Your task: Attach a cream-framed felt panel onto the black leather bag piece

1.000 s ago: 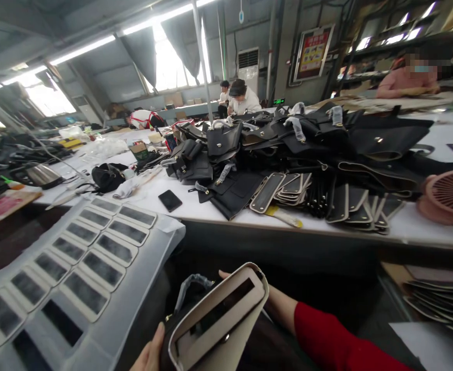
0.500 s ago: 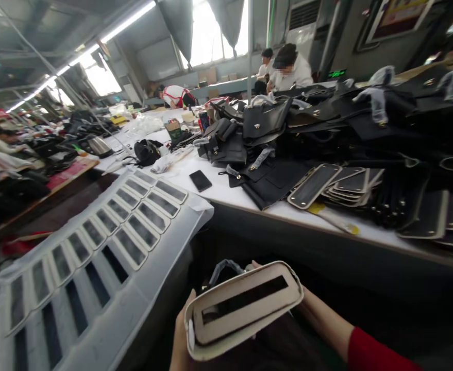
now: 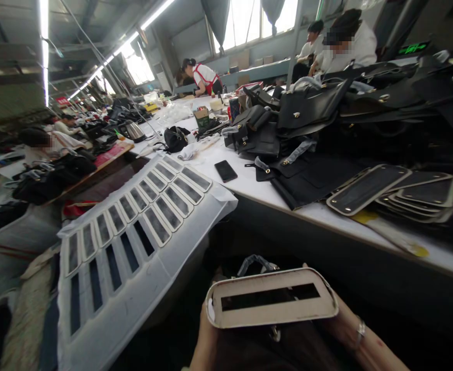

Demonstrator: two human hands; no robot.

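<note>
While both hands sit low at frame bottom in the head view, left hand [image 3: 206,335] grips the left end of a beige slotted panel [image 3: 271,305], right hand [image 3: 348,330] w/ ring grips its right end. Panel lies roughly level, over a dark bag. Left of it: white tray [image 3: 141,268] w/ rows of dark pieces. Beyond, table [image 3: 249,180] w/ phone [image 3: 225,170] & black bags [image 3: 311,108].

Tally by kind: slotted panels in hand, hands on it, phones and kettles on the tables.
Beige slotted panel: 1
Hands gripping its ends: 2 (left hand, right hand)
Black phone: 1
Kettle: 1
Total: 5
</note>
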